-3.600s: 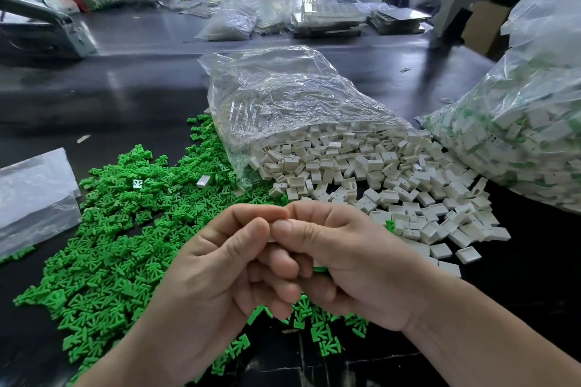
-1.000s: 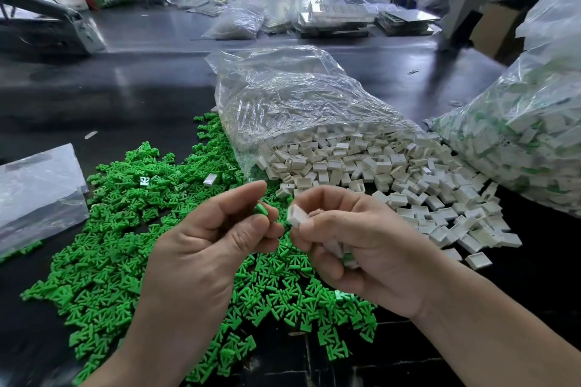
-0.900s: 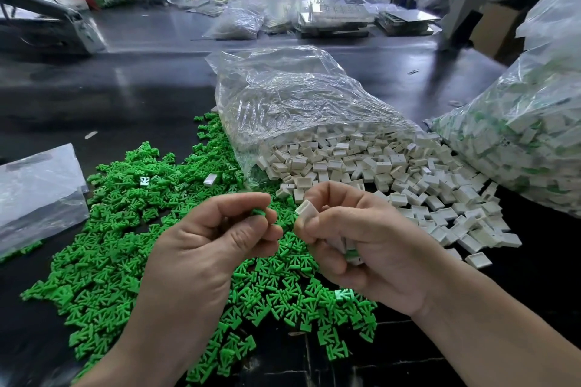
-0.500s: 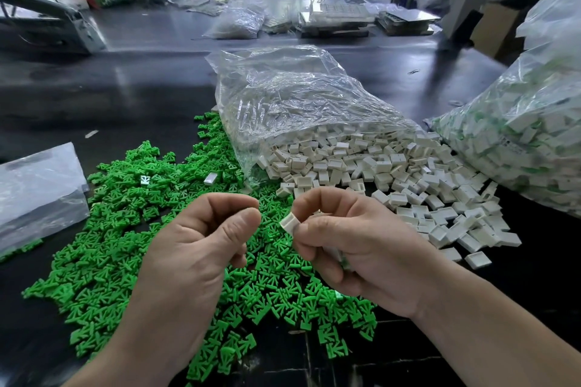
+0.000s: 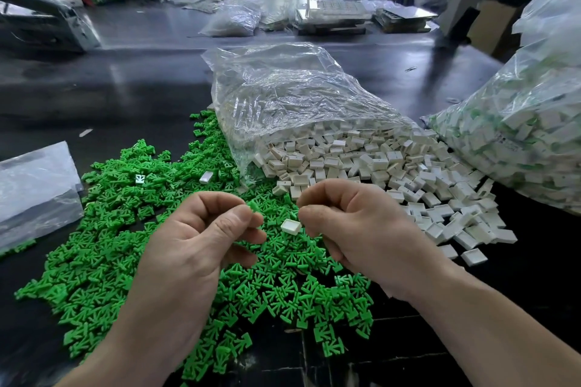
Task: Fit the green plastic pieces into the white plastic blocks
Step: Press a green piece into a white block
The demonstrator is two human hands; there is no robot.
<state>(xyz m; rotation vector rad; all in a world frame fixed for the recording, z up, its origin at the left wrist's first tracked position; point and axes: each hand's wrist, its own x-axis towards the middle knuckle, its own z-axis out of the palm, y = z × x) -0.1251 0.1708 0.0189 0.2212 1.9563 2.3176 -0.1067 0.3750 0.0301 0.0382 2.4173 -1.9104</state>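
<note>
Rolled into view at the left fingertips [image 5: 237, 225] since half a second ago: green piece [image 5: 253, 206]; hands otherwise just apart as before. On dark worktop [image 5: 141, 88]: clear bag [image 5: 292, 94] spilling blocks [image 5: 393, 166] from centre toward right edge; fuller bag [image 5: 518, 122] at right edge; green pile [image 5: 103, 261] toward front-left. Above the pile, left hand [image 5: 201, 248] pinching the piece, right hand [image 5: 358, 229] pinching one block [image 5: 290, 226], hollow face up. Judged light, stiff, slick, easily dropped; best held by flat outer sides, keeping the hollow clear.

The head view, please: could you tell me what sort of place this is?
Probably a factory assembly bench: heaps of green pieces, white blocks spilling from a clear bag, and a second bag of white-and-green parts.
</note>
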